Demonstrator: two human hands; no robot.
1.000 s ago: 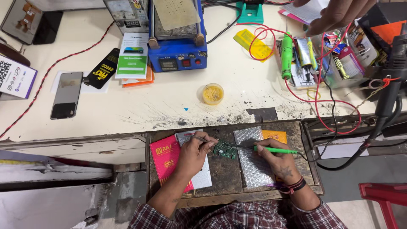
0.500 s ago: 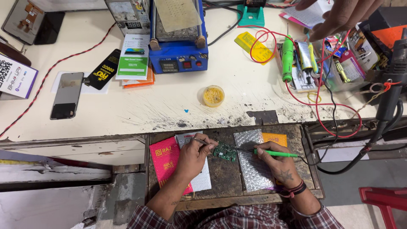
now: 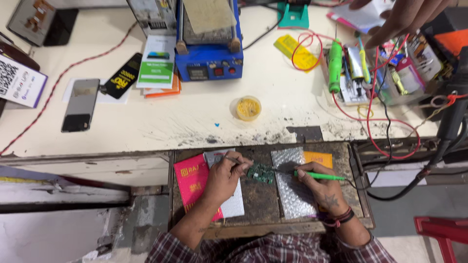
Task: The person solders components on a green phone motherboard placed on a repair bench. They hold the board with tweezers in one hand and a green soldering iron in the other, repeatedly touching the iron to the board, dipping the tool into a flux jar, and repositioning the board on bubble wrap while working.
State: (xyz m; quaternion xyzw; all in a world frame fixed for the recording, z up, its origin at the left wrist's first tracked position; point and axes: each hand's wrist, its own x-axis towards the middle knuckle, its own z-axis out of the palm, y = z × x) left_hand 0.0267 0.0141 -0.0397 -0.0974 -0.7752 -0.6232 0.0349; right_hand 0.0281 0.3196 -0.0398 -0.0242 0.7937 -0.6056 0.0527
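A small green circuit board [image 3: 262, 173] lies on the dark pull-out work tray [image 3: 253, 204] in front of me. My left hand [image 3: 225, 176] holds thin metal tweezers [image 3: 233, 159] at the board's left edge. My right hand [image 3: 319, 185] grips a green-handled soldering iron [image 3: 319, 176] whose tip points left onto the board. A silver foil sheet [image 3: 292, 187] lies under my right hand. A pink packet [image 3: 191, 182] and a white card lie under my left forearm.
On the cream bench stand a blue heating station [image 3: 209, 65], a yellow flux tin [image 3: 248, 107], a black phone [image 3: 80, 104], cards, a green screwdriver [image 3: 334, 65] and red wires [image 3: 385, 126]. Another person's hand [image 3: 404, 17] reaches over the tool box at top right.
My hands stay on the board with barely any shift. The other person's hand at the top right has moved slightly over the tool box.
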